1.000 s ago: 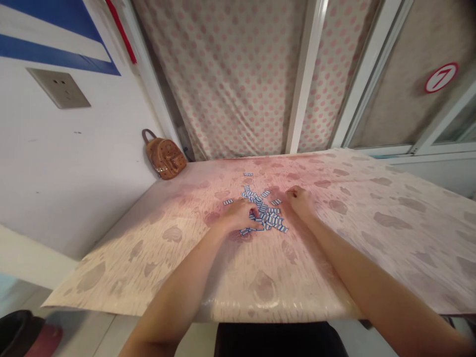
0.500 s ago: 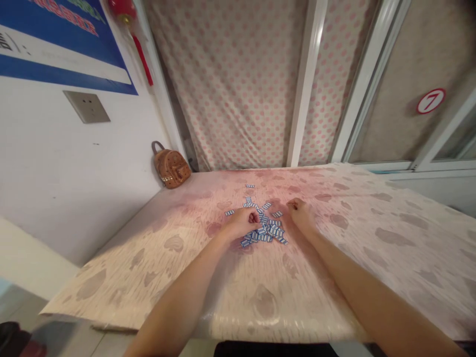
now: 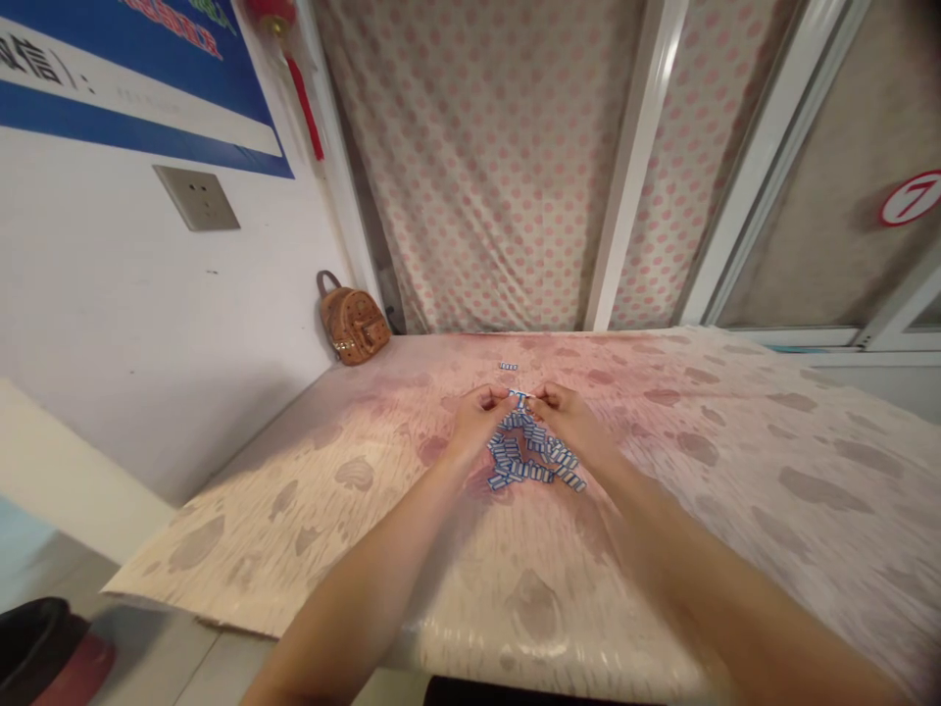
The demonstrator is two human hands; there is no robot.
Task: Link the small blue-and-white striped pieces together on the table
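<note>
Between the fingertips of both hands is a small flat blue-and-white piece [image 3: 520, 399], held just above the far end of a pile. My left hand [image 3: 479, 412] is closed in a pinch on its left end. On the other end, my right hand [image 3: 563, 410] is closed too, thumb and fingers together. Below them lies a loose pile of several blue-and-white striped pieces [image 3: 529, 471], some overlapping. A single striped piece [image 3: 508, 366] rests apart, farther back on the table. What kind of pieces these are is too small to tell.
The table [image 3: 353, 549] has a patterned, glossy cover. A small brown backpack [image 3: 355, 324] leans at the back left corner by the wall. A curtain [image 3: 485, 176] hangs behind the table. A dark and red object [image 3: 51, 652] stands on the floor at lower left.
My hands have come together above the far end of the pile, the right one moving left, and now hold one piece between them. Loose pieces near the hands have shifted. The view has turned slightly left.
</note>
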